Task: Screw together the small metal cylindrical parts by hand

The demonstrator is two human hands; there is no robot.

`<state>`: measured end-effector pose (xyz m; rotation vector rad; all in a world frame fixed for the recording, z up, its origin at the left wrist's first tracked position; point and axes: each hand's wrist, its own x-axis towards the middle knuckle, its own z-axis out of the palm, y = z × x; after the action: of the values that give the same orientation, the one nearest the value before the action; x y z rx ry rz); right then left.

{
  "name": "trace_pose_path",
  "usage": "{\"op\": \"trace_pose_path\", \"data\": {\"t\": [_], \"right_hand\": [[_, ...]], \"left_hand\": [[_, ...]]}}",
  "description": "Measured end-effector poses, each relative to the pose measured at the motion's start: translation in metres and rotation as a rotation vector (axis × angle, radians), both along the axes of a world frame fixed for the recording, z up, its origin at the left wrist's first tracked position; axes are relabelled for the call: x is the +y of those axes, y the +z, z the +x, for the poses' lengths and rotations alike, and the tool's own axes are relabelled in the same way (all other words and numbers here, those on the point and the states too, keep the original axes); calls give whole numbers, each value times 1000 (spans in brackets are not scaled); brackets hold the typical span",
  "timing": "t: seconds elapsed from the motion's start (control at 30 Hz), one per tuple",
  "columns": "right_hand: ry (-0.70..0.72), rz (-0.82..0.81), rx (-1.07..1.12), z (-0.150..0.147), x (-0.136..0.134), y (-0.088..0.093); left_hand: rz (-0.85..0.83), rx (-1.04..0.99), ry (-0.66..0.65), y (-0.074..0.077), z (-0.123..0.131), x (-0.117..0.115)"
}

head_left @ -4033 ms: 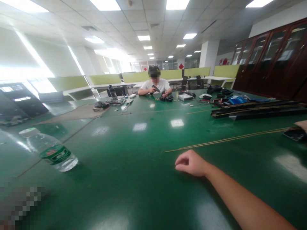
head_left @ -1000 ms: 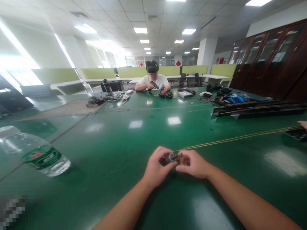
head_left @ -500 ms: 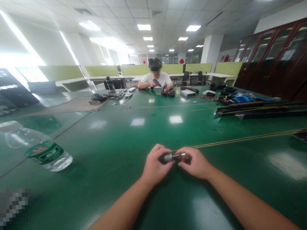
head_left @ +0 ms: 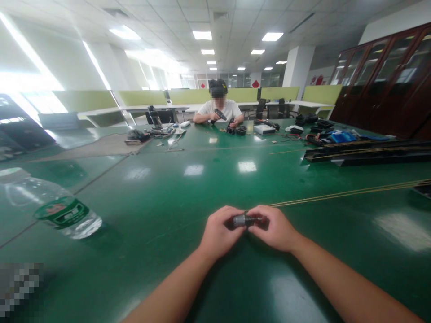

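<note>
Both of my hands meet over the green table (head_left: 161, 215) just in front of me. My left hand (head_left: 220, 231) and my right hand (head_left: 274, 229) are closed on the two ends of a small dark cylinder with a silver metal end (head_left: 244, 220), held level between the fingertips. Most of the part is hidden by my fingers. Thin brass rods (head_left: 343, 194) lie on the table just beyond my right hand, running off to the right.
A clear water bottle with a green label (head_left: 55, 208) stands at the left. Long black rails (head_left: 367, 156) lie at the right. Across the table a person in a white shirt (head_left: 218, 110) holds a tool among scattered parts. Dark wooden cabinets (head_left: 387, 76) line the right wall.
Four seconds ago only my right hand lay on the table. Since then my left hand has come in and both hold the small cylinder; it has barely shifted over the last second.
</note>
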<state>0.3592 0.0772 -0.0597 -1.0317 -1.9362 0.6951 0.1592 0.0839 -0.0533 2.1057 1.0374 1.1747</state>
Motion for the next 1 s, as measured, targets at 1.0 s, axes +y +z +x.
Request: {"op": "trace_pose_path", "data": {"t": [1.0], "right_hand": [[-46, -6, 7, 4, 4, -1]], "left_hand": [[-26, 28, 66, 1, 0, -3]]}}
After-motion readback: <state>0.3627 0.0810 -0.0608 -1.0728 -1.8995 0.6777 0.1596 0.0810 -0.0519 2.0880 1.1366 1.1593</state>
